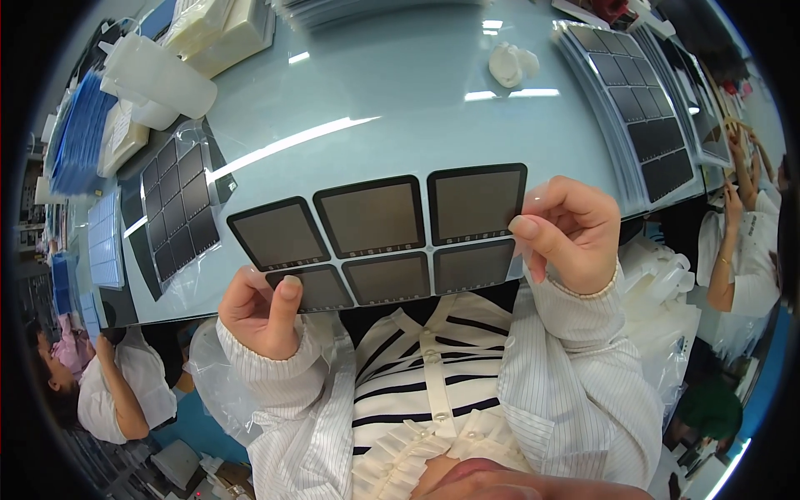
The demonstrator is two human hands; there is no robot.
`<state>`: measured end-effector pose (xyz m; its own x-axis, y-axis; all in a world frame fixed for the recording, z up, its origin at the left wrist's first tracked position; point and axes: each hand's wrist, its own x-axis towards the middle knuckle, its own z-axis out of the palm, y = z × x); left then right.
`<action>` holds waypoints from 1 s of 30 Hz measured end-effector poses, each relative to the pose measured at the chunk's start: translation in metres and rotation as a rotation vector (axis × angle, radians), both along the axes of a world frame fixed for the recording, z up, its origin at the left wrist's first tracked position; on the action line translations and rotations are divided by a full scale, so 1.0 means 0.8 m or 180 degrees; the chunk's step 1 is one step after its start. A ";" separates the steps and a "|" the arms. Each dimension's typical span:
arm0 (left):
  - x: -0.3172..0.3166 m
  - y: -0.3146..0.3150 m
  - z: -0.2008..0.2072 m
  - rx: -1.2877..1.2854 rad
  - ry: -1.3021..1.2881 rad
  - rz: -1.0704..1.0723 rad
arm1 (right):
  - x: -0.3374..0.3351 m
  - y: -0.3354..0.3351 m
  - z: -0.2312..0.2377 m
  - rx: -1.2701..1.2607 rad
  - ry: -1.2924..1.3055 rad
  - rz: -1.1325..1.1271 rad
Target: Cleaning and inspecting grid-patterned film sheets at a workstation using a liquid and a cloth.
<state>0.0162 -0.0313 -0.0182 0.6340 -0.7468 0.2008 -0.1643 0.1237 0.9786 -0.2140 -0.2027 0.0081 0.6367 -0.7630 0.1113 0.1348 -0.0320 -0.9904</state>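
Observation:
A clear film sheet (371, 218) carries dark grey, black-bordered rectangular panels in two rows of three. I hold it up, tilted, over the near edge of the table. My left hand (265, 315) pinches its lower left corner between thumb and fingers. At the right side, my right hand (575, 233) grips the edge with the thumb on the front face and the fingers curled behind. Similar panelled sheets (179, 196) lie on the table to the left. A thick stack of such sheets (642, 92) sits at the right.
A crumpled white wad (510, 65) rests on the glossy table (400, 100). Far left are a translucent plastic jug (158, 77), a stack of blue sheets (82, 137) and cream-coloured packs (229, 33). People work at the left (125, 383) and right (742, 258).

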 end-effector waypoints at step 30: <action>0.010 0.003 -0.016 -0.0214 0.0117 -0.0081 | 0.034 0.000 0.018 -0.0034 -0.0684 -0.0558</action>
